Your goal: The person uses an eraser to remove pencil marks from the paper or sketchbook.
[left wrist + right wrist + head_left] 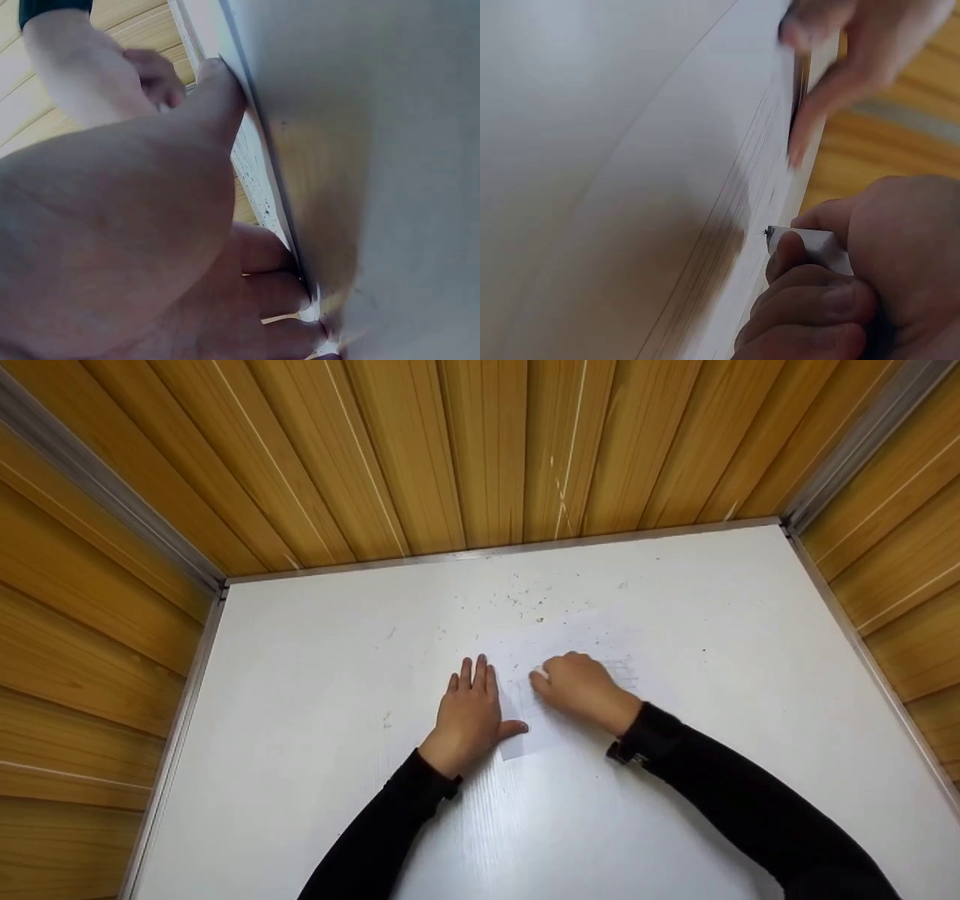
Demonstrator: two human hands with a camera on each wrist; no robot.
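White and squared-off, a small block (pixel 817 244) juts from the right hand (pixel 885 270) in the right wrist view, pinched between thumb and index finger, the other fingers curled in behind. Its dark-smudged corner points towards a sheet of paper (pixel 690 150) with long dark lines (pixel 705 251); whether block and sheet touch I cannot tell. The left hand (pixel 862 45) is blurred at the top of this view. In the left wrist view the left hand fills the near side, its thumb stretched out and its fingertips down at the surface, while the right hand shows blurred beyond it. In the head view the left hand lies flat, fingers straight, along the paper's left side with its thumb reaching over the sheet, gripping nothing. The right hand is over the paper, to the right of the left hand and well apart from it, with more lines just beyond its knuckles. Dark crumbs (pixel 525 600) are scattered across the white desk (pixel 315 720) above the hands, and wood-patterned panels (pixel 487 457) stand around it.
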